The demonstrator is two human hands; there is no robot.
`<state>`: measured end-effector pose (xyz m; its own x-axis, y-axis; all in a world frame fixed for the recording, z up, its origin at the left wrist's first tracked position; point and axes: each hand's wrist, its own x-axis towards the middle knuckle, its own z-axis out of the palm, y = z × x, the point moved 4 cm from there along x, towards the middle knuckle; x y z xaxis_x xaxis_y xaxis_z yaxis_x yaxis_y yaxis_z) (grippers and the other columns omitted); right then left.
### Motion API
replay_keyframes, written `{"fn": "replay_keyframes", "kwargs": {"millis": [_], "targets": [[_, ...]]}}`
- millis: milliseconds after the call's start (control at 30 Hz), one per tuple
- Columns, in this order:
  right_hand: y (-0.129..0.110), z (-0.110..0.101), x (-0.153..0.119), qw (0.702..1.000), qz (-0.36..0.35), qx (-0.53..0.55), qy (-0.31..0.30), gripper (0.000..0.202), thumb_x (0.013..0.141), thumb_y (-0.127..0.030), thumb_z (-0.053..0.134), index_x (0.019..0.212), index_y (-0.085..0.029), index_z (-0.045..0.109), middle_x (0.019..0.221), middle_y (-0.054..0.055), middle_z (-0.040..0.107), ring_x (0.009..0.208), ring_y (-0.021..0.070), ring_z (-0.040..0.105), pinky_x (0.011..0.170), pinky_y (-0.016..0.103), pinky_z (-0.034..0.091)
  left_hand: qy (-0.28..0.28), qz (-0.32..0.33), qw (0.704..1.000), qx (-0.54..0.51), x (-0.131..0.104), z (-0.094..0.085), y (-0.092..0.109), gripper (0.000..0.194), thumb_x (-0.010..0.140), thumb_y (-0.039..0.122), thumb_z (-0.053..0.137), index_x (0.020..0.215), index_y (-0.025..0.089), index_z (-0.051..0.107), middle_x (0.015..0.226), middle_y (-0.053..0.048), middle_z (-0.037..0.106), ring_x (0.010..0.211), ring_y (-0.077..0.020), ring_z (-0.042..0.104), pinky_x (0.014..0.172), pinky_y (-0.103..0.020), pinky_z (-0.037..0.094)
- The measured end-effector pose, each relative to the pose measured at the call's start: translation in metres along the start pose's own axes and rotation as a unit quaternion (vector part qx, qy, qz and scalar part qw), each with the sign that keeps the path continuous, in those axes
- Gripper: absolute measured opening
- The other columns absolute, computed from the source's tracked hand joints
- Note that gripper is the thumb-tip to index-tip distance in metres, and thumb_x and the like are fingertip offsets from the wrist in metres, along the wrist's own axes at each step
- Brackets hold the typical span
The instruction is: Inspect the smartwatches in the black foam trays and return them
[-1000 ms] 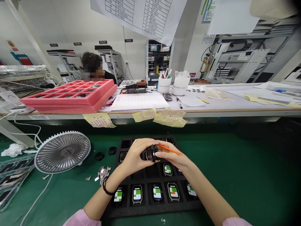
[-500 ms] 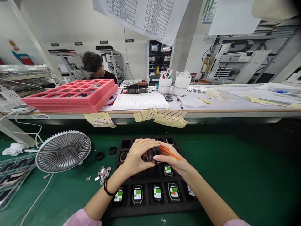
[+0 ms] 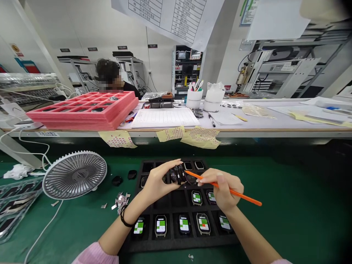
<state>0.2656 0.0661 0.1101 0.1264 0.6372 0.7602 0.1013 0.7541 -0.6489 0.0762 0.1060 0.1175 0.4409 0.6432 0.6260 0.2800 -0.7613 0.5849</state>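
My left hand (image 3: pixel 159 182) grips a small stack of dark watch bodies (image 3: pixel 177 174) between thumb and fingers, above the black foam tray (image 3: pixel 170 245). In my right hand (image 3: pixel 227 189) is an orange stick (image 3: pixel 244 197), its tip touching or very close to the right side of the stack. Beneath both hands, the tray's compartments hold several watches, among them one with a lit green and white screen (image 3: pixel 196 198) and another with a red patch on its screen (image 3: pixel 203 223). Part of the tray is hidden by my left hand.
A fan (image 3: pixel 75 176) stands at left, beside small silvery scraps (image 3: pixel 121 201) and two dark pieces (image 3: pixel 117 181). Clear trays (image 3: pixel 16 209) lie at far left. On the raised shelf are a pink foam tray (image 3: pixel 82 119), papers (image 3: pixel 165 118) and pen cups (image 3: pixel 194 98). A person (image 3: pixel 110 75) sits behind.
My right hand has pulled away from the stack to the right and turned the orange stick, which now points left at the stack. My left hand still holds the stack.
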Motion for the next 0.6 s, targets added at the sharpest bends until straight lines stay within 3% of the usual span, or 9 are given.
{"fn": "replay_keyframes", "kwargs": {"millis": [267,600], "targets": [[-0.003,0.006,0.004,1.000,0.013,-0.025,0.009,0.042,0.095,-0.030,0.044,0.070,-0.027,0.076,0.053,0.003,0.068,0.049,0.0200,0.064,0.049,0.036,0.051,0.005,0.003,1.000,0.014,0.000,0.001,0.001,0.048,0.073,0.019,0.074,0.119,0.019,0.059,0.121,-0.011,0.066,0.112,-0.0253,0.063,0.099,-0.038,0.050],[-0.015,0.007,0.011,0.996,-0.038,-0.077,0.005,0.040,0.093,-0.016,0.044,0.066,-0.021,0.073,0.054,0.001,0.069,0.049,0.0157,0.067,0.052,0.029,0.054,0.021,0.039,0.998,0.041,-0.002,0.004,-0.002,0.049,0.072,0.014,0.071,0.120,0.019,0.059,0.117,-0.009,0.069,0.107,-0.0240,0.066,0.094,-0.036,0.054]]}}
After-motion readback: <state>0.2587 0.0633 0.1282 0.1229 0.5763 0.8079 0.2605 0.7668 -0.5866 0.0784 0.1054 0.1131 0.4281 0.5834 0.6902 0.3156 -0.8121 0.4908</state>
